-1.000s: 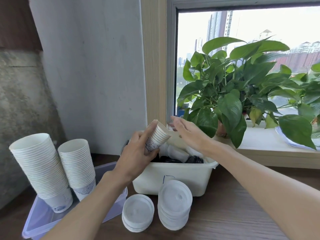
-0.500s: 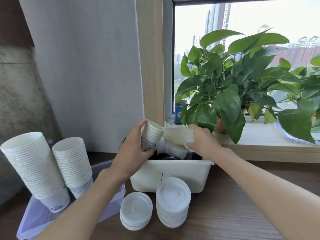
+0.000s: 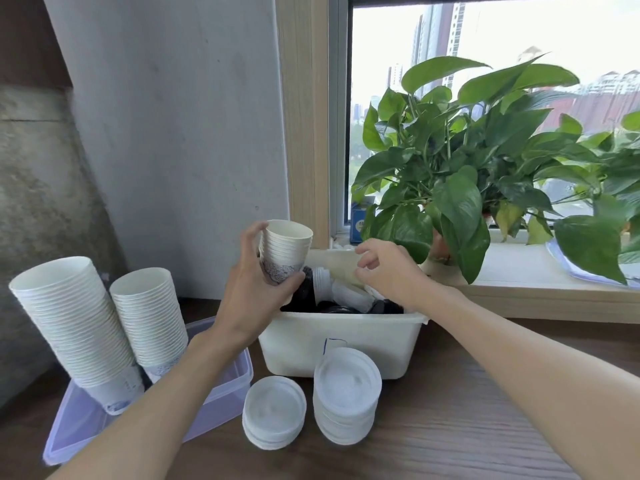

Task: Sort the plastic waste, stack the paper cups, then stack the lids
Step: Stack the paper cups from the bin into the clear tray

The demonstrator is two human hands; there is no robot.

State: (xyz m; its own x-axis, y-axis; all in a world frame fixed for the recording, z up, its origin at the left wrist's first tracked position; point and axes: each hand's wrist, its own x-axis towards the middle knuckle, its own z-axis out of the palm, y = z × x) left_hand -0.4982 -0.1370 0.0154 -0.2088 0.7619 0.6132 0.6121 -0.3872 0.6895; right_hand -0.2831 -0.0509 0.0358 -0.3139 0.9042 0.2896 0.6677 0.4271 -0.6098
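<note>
While my left hand (image 3: 256,292) is wrapped around a short stack of nested white paper cups (image 3: 285,247), held a bit tilted over the left end of the white rectangular plastic bin (image 3: 339,344) in the middle of the frame, my right hand (image 3: 388,271) is over the bin's back edge with the fingers curled. There's something pale and blurry right at my thumb and index finger, and honestly I can't tell if I'm pinching it or just touching it. Inside the bin it's a jumble of black plastic bits and a few white cups lying on their sides.

Right in front of the bin, bottom centre, sit a low stack of white round plastic lids (image 3: 273,415) and a taller stack of the same lids (image 3: 346,386), just beside each other. Over at the lower left, two tall leaning stacks of white paper cups (image 3: 69,327) stand inside a clear purple-tinted plastic container (image 3: 221,386). A leafy green potted plant (image 3: 467,168) fills the right side on the windowsill. Everything else is on the dark wooden table (image 3: 450,427).
</note>
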